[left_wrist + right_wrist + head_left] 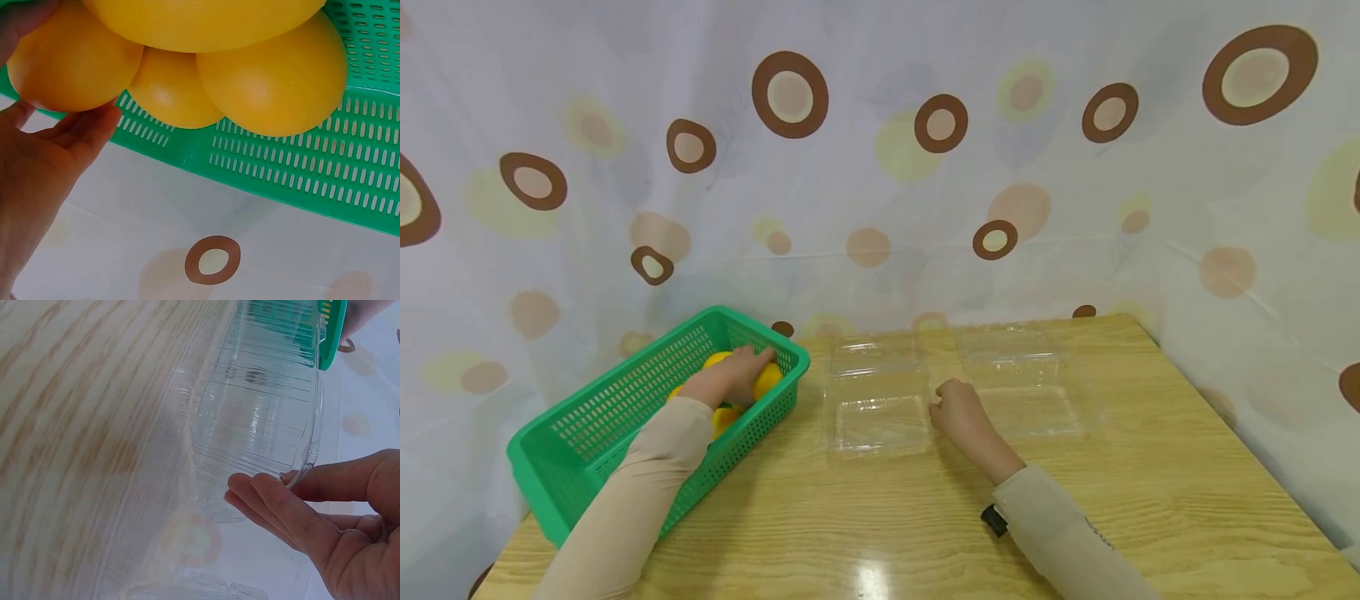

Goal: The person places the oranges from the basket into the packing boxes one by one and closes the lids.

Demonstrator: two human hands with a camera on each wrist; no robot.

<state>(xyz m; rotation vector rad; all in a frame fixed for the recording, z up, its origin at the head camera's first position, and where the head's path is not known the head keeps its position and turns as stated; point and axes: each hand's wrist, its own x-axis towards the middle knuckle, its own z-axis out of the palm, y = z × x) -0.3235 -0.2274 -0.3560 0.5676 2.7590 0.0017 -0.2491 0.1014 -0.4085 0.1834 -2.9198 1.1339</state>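
Observation:
Inside the green plastic basket (730, 462), my left hand (724, 381) grips an orange (72, 62), with fingers beneath it and the thumb on its other side. Several more oranges (275, 75) crowd against that one in the left wrist view. My right hand (964, 421) is at the right edge of a clear plastic container (880, 421) whose lid stands raised behind it. In the right wrist view, thumb and fingers pinch the rim of this container (262, 419). Nothing is visible inside it.
A second clear container (1033, 408), also with its lid up, stands right of my right hand. Everything rests on a wood-grain table (820, 533). A patterned curtain (865, 200) hangs behind the table's far edge.

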